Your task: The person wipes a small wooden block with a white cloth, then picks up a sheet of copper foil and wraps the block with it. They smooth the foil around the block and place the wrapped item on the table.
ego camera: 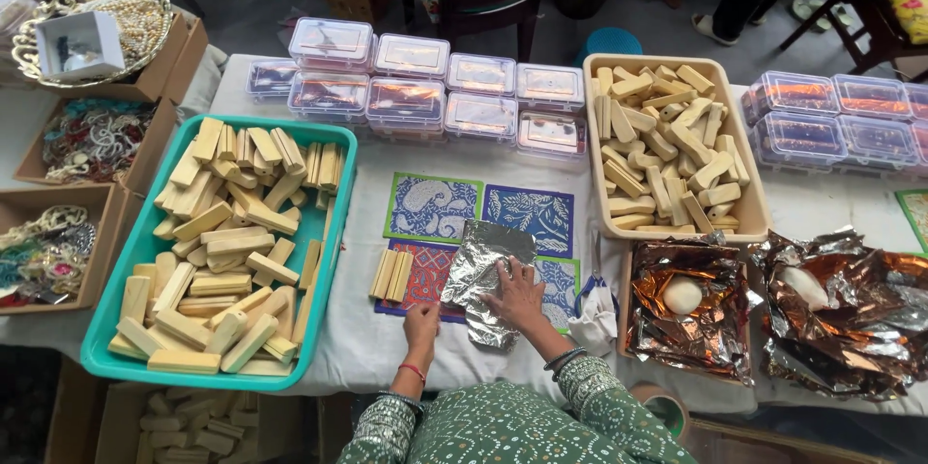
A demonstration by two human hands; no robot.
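Observation:
My right hand point(517, 292) lies flat on a crumpled sheet of silver foil point(480, 271), fingers spread, pressing it down on patterned printed mats point(433, 207). My left hand point(421, 322) rests beside the foil's lower left edge, fingertips touching the mat; whether it pinches the foil I cannot tell. Three pale yellow wooden sticks point(390, 275) lie side by side just left of the foil.
A teal tray point(121, 282) of many pale sticks is at left; a beige tray point(754, 203) of similar pieces at right. Clear lidded boxes point(406, 87) line the back. Open foil with white lumps point(681, 295) sits at right. Cardboard boxes of jewellery point(92, 140) stand far left.

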